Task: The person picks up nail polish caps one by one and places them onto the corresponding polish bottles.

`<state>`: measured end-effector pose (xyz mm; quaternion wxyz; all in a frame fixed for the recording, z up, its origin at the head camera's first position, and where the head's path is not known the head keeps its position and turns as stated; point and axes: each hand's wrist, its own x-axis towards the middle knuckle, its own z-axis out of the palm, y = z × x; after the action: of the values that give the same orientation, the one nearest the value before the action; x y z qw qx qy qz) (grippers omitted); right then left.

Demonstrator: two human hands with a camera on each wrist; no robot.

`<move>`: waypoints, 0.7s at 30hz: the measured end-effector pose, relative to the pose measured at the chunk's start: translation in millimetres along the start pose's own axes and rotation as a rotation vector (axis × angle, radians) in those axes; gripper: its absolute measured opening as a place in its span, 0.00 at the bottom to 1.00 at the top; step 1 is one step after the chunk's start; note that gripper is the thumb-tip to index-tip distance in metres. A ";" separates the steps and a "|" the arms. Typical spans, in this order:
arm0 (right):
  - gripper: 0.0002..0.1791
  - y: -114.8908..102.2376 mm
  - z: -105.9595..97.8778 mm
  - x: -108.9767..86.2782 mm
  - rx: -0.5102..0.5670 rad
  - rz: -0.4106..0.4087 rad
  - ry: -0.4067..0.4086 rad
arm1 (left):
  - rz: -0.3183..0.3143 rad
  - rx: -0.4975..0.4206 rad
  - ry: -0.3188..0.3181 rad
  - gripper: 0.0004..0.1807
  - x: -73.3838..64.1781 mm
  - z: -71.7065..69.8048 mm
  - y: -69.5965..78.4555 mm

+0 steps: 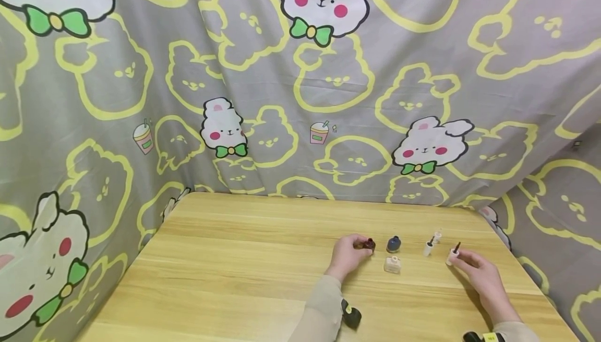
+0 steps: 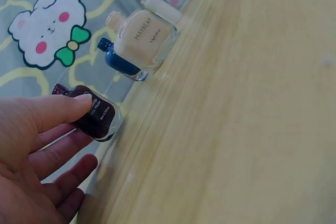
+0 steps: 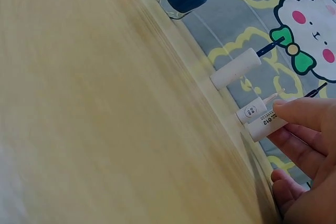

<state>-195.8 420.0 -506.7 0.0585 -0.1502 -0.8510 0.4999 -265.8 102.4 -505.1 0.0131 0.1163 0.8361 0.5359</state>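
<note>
My left hand (image 1: 348,254) pinches a dark red nail polish bottle (image 2: 98,114) between thumb and fingers; its neck is uncapped. Beside it stand an open blue nail polish bottle (image 1: 393,244) and an open pale beige one (image 1: 392,265). On the right, my right hand (image 1: 478,273) pinches a white nail polish cap (image 3: 265,125) marked 012, its dark brush pointing up. Two more white caps stand brush up to its left: one with a dark blue brush (image 3: 237,68) and one with a pale brush (image 3: 251,110).
The caps and bottles share a wooden table (image 1: 225,258). A grey curtain (image 1: 328,175) printed with white rabbits hangs behind it and at both sides. Black wrist straps (image 1: 351,315) are on both forearms.
</note>
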 end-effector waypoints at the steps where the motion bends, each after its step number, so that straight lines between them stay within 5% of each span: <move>1: 0.28 -0.2 -0.5 -0.7 0.006 -0.001 0.000 | -0.006 -0.009 -0.001 0.12 -0.1 0.0 -0.1; 14: 0.29 -10.2 -9.0 -6.9 0.025 0.067 -0.026 | 0.017 0.004 0.020 0.13 -1.5 -7.4 1.3; 21: 0.30 -18.4 -8.5 -14.1 -0.016 0.020 -0.020 | 0.022 0.021 0.005 0.12 -4.7 -18.9 6.7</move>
<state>-183.9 414.2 -485.9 0.0437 -0.1544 -0.8539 0.4950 -262.8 87.2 -491.5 0.0041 0.1243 0.8403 0.5276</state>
